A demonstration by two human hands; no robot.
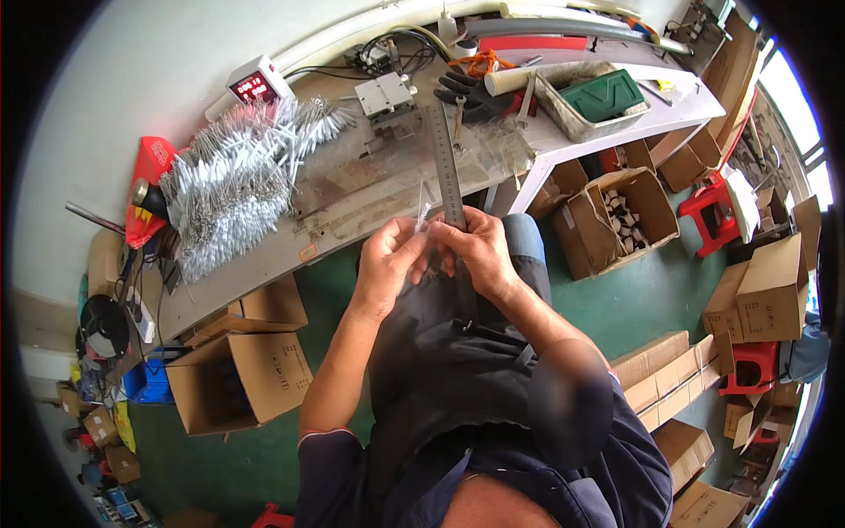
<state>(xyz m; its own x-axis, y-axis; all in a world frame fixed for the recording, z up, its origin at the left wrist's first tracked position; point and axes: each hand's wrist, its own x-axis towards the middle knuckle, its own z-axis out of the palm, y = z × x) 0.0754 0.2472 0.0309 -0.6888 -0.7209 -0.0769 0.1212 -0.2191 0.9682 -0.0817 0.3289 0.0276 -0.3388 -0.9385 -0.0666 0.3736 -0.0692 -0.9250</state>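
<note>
A small white brush-like piece [423,217] is pinched between the fingers of the left hand [387,264] and the right hand [480,251], which are held together above the lap, just off the near edge of the surface [352,189]. Both sets of fingers are curled closed around the piece. A long steel ruler [447,163] is seen running from the surface down between the hands; whether it is gripped cannot be told. A large heap of similar white pieces [233,180] is piled on the surface to the left. An open cardboard box [616,220] is set on the green floor at the right.
</note>
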